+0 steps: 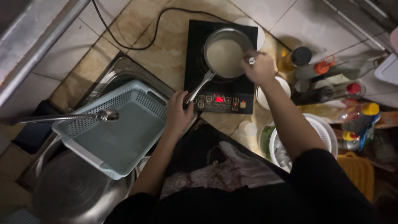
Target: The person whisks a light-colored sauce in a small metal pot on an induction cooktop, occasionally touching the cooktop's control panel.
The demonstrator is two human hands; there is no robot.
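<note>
Holding the saucepan [226, 53] steady on the black induction cooker [195, 62], my left hand [178, 114] wraps its grip around the handle's end [199, 89]. The handle's long axis runs from that grip up and right toward the pan. My right hand [260, 68], nearer the pan's far rim, pinches a stirring utensil [251, 60] over the pale liquid.

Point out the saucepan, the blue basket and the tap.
saucepan [224, 56]: head view, on the pale liquid inside it.
blue basket [120, 137]: head view, on its bare floor.
tap [105, 115]: head view, on its shiny spout end.
</note>
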